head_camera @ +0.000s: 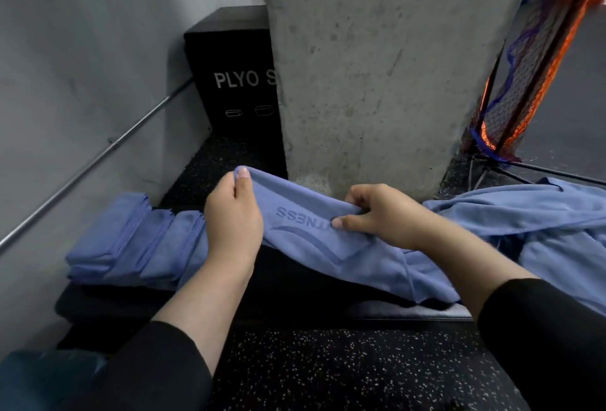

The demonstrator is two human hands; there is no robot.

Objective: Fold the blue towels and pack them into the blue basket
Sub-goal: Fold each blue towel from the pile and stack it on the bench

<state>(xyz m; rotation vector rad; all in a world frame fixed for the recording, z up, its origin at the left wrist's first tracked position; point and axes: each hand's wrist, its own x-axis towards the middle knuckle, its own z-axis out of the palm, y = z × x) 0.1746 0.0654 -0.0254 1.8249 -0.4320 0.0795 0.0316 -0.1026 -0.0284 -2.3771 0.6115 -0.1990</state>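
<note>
- The left hand [233, 214] pinches one corner of a blue towel [314, 233]; its thumb lies on the near face and its fingers [241, 172] curl over the top edge.
- The right hand [380, 214] grips the same top edge further right, fingers wrapped over the bunched cloth and thumb pressing on the near side.
- The towel is stretched between the hands with its long axis running left to right, the left corner held a little higher than the right.
- Its lower part sags onto the dark bench [410, 310], and the far end trails off to the right.
- Raised lettering ending in "NESS" reads upside down from the head view, with a curved stripe below it.
- A stack [131, 240] of folded towels sits on the left end of the bench, just beside the left wrist, its folds stepped from left to right.
- A loose pile [537, 220] of unfolded towels lies at the right, behind the right forearm.
- Beyond stand a concrete pillar [377, 66] and a black box [236, 76] marked "PLYO".
- A metal rail [98, 155] slants along the left wall.
</note>
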